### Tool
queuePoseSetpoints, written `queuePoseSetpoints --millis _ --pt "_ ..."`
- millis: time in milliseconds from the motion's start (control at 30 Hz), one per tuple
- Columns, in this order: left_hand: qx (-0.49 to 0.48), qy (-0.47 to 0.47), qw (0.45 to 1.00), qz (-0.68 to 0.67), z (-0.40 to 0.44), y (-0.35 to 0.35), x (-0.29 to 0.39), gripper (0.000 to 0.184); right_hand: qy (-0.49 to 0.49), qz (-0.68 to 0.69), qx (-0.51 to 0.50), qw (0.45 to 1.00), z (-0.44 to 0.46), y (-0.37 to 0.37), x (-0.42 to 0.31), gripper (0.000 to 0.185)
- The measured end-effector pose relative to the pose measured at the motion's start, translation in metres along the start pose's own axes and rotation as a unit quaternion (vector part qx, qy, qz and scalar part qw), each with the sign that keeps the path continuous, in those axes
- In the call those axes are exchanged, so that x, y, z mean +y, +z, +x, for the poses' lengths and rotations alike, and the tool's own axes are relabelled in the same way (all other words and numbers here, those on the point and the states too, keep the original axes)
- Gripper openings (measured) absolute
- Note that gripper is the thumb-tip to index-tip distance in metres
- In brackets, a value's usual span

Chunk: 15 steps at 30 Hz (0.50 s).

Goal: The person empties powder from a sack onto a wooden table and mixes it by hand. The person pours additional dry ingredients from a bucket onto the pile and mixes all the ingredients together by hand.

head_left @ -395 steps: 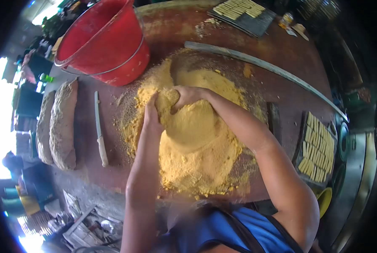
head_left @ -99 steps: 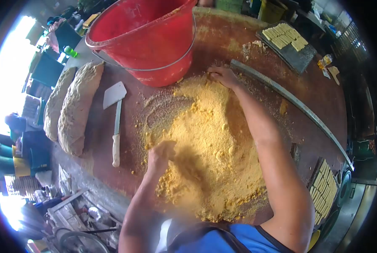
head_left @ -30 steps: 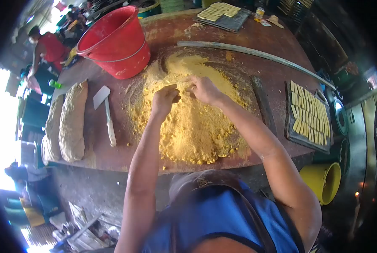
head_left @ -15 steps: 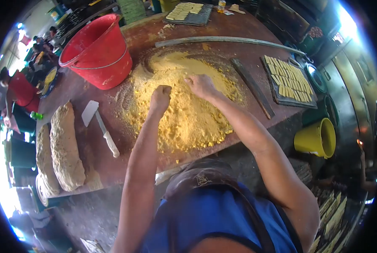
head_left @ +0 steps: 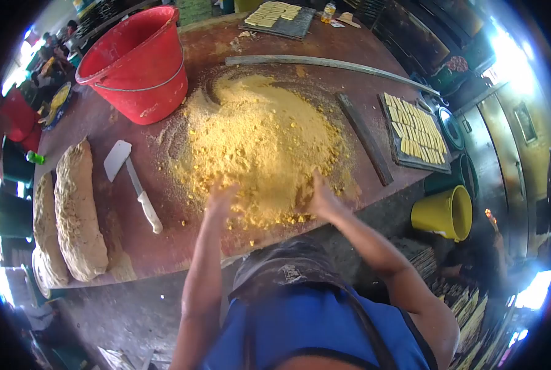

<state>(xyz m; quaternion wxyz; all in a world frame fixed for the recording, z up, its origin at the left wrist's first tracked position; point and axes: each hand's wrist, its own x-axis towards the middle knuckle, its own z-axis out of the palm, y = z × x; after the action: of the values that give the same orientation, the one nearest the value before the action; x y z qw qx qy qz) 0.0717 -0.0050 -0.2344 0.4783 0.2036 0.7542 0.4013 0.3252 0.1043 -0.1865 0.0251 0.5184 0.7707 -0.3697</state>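
A broad heap of yellow crumbly powder (head_left: 257, 135) covers the middle of the red-brown table (head_left: 176, 262). My left hand (head_left: 223, 198) is at the heap's near left edge, blurred, with its fingers spread and nothing seen in them. On the near right edge is my right hand (head_left: 322, 198), its fingers apart and pointing up, with no object visible in it. Left of the heap lie a white scraper (head_left: 117, 159) and a knife with a white handle (head_left: 148, 211), the scraper touching the blade. Two long dough loaves (head_left: 81, 213) rest at the table's left.
A red bucket (head_left: 136, 68) stands behind the left of the heap. A long metal bar (head_left: 324, 62) and a dark strip (head_left: 365, 139) lie behind and right. Trays of cut strips (head_left: 416, 132) sit right and at the back (head_left: 278, 17). A yellow bucket (head_left: 443, 214) is off the table.
Both hands have come down from the heap's middle to its near edge, and their fingers have opened out. The view has shifted slightly. Earlier, the scraper was laid across the knife.
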Motion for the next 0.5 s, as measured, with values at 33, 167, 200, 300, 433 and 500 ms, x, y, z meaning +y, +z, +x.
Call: queuePoseSetpoints --millis 33,167,200,300,433,500 --pt "-0.032 -0.046 0.988 -0.144 -0.023 0.021 0.018 0.064 -0.004 -0.003 -0.005 1.000 0.008 0.010 -0.008 0.128" --pt "0.010 -0.140 0.907 -0.397 0.011 0.075 0.040 0.068 -0.013 0.108 0.029 0.994 0.073 0.038 -0.012 0.126" --pt "-0.037 -0.133 0.898 -0.418 0.036 0.076 0.035 0.080 -0.011 0.140 0.025 0.990 0.088 0.033 -0.016 0.124" --pt "-0.054 -0.082 0.873 -0.478 0.040 0.080 0.079 0.078 -0.056 0.194 0.015 0.979 0.101 -0.009 -0.045 0.100" --pt "0.101 -0.040 0.961 -0.253 -0.015 0.060 0.164 0.074 -0.271 0.146 -0.025 0.951 0.131 -0.103 -0.064 0.065" --pt "0.138 0.059 0.968 -0.200 -0.007 0.040 0.148 0.076 -0.292 0.155 0.006 0.944 0.173 -0.131 -0.034 0.046"
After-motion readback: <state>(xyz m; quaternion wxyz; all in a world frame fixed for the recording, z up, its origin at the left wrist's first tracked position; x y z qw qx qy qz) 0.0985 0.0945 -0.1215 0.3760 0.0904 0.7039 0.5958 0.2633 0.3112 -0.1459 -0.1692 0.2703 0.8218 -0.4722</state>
